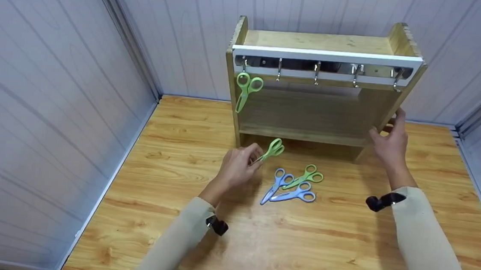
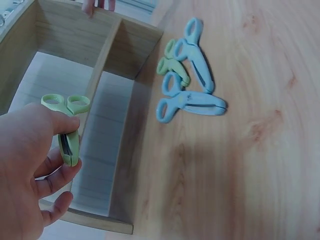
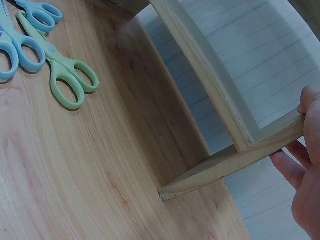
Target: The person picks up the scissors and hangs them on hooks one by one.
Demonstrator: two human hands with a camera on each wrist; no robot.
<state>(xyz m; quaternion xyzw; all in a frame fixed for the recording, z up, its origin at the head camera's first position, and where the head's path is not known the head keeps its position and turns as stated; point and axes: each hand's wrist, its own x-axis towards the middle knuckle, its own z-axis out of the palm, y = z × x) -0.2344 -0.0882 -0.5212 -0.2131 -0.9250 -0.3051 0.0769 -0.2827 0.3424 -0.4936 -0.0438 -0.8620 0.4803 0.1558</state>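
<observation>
Wooden rack (image 1: 310,115) on the table (image 1: 300,242), steadied at its right side panel by the right hand (image 1: 388,142), thumb and fingers clamped round the board's edge. Left hand (image 1: 238,169) pinching green scissors (image 1: 271,149) by the blades, handles up, just before the rack's foot. Risk: slipping from so light a pinch, or knocking the hanging pair (image 1: 246,88) off its hook
</observation>
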